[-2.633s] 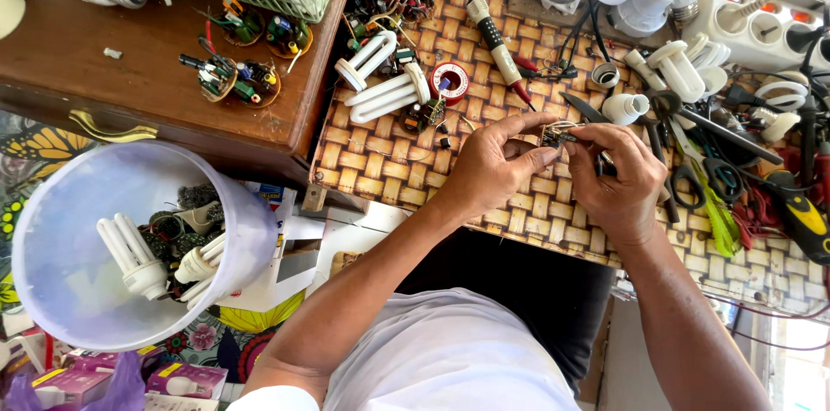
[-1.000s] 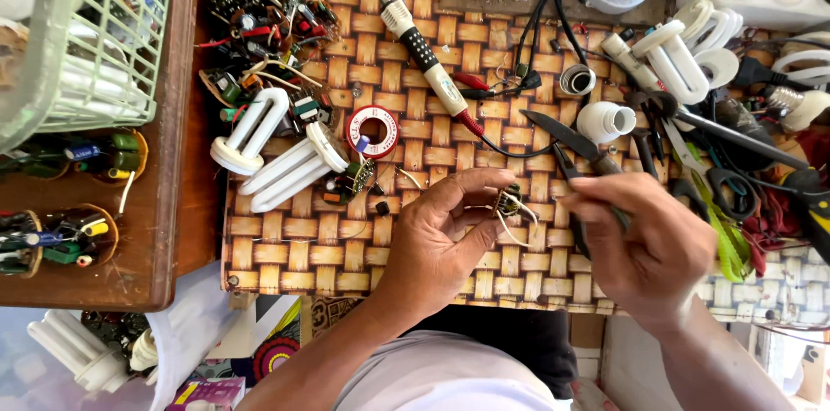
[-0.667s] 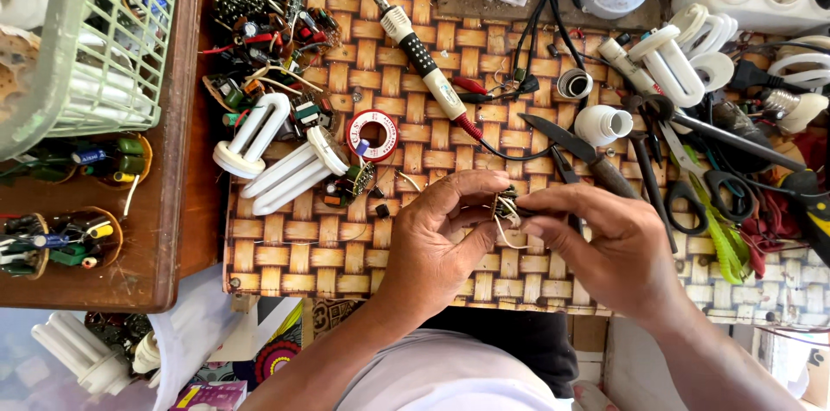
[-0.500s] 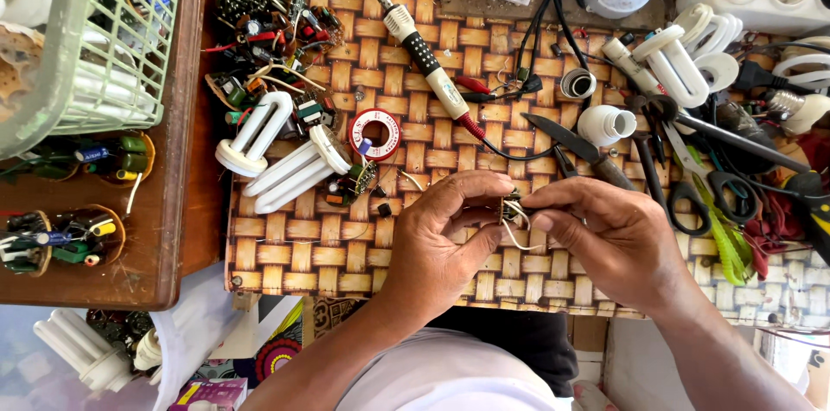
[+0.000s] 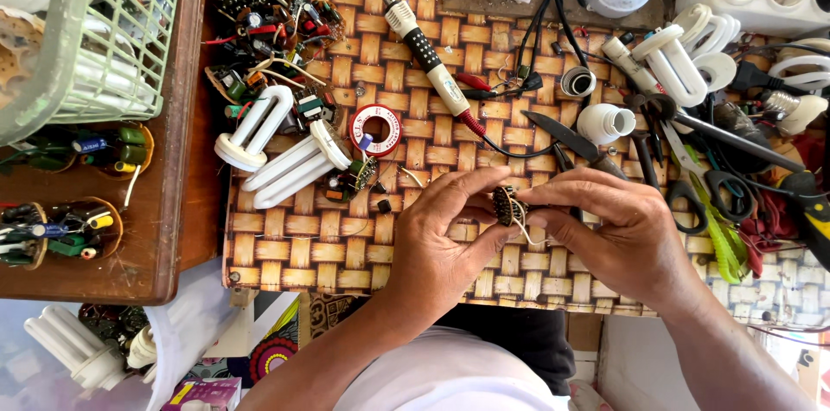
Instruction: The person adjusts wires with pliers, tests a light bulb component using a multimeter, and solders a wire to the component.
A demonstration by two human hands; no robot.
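Head view: left hand (image 5: 437,242) and right hand (image 5: 618,234) meet over the woven-pattern counter (image 5: 294,247), each grip pinched on a small circuit board (image 5: 508,203) with loose white wires, held just above the surface. Soldering iron (image 5: 430,65) and solder spool (image 5: 376,130) lie near, behind it.

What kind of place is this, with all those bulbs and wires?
Probably a small lamp repair bench: a soldering iron, white lamp tubes and loose circuit boards lie around the hands.

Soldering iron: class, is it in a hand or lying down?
Lying down: the soldering iron rests on the woven mat, apart from both hands.
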